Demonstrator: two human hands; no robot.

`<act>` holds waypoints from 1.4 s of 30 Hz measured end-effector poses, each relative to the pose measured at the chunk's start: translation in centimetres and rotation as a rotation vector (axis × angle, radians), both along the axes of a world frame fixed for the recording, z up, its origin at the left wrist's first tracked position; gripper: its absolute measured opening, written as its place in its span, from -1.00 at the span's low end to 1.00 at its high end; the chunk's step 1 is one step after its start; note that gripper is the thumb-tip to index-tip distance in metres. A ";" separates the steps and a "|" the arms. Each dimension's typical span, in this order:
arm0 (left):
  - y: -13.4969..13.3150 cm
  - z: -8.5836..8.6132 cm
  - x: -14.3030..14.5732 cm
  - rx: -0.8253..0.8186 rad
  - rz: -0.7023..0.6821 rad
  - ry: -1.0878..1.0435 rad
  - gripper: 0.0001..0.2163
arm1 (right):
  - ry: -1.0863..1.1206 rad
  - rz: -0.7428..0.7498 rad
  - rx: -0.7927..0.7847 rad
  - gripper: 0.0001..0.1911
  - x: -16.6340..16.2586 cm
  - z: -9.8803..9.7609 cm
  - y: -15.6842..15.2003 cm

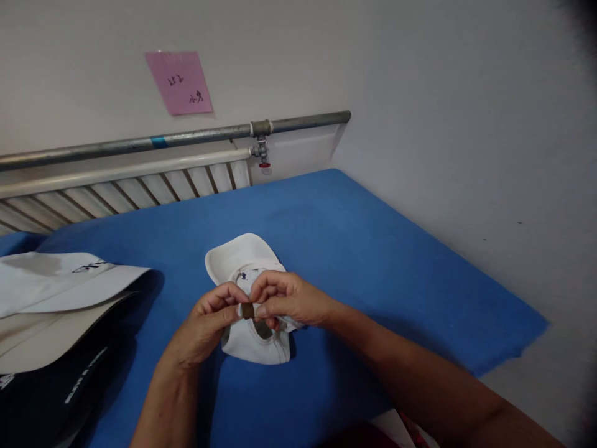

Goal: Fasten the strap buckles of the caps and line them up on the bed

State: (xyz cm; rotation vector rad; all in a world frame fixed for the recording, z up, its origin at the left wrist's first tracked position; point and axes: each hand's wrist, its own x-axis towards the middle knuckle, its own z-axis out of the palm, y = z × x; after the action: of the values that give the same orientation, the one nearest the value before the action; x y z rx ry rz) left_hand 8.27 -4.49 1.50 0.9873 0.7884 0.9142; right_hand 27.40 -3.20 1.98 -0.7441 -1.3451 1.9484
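A white baseball cap (242,254) lies on the blue-covered surface, its brim pointing away from me and its back opening towards me. Across that opening runs the cap's strap, with a brownish buckle (247,310) on it. My left hand (201,326) pinches the strap just left of the buckle, thumb against fingers. On the buckle's other side, my right hand (295,300) is closed on the strap between thumb and forefinger. A small dark logo shows on the cap above my fingers. My right hand hides part of the cap's right side.
A stack of caps stands at the left: a white cap (51,280), a beige cap (56,336) and a dark cap (51,404). The blue cover (401,274) meets a wall on the right. Behind it are a radiator (125,193), a metal pipe (205,135) and a pink note (180,84).
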 end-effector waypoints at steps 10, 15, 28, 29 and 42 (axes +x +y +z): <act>0.0 0.1 -0.5 0.061 0.033 0.029 -0.83 | -0.103 0.040 0.002 -0.80 1.2 0.8 0.4; 0.0 -0.1 -0.3 0.030 -0.015 0.019 -0.81 | -0.078 0.073 0.064 -0.81 0.8 0.3 0.2; -0.2 -0.1 -0.6 0.082 0.020 0.063 -0.80 | -0.132 0.022 0.078 -0.78 1.4 1.1 0.3; -0.2 -0.1 -0.5 0.078 0.014 0.062 -0.80 | -0.122 0.017 0.087 -0.79 1.4 1.0 0.3; 0.1 -0.3 -0.5 0.061 0.067 0.093 -0.78 | -0.186 -0.009 0.137 -0.76 1.5 1.5 0.1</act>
State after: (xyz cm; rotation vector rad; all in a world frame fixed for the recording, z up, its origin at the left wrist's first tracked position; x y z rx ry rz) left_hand 7.82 -4.41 1.24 1.0677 0.8802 0.9598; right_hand 28.85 -3.14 3.51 -0.8791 -1.5651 1.7952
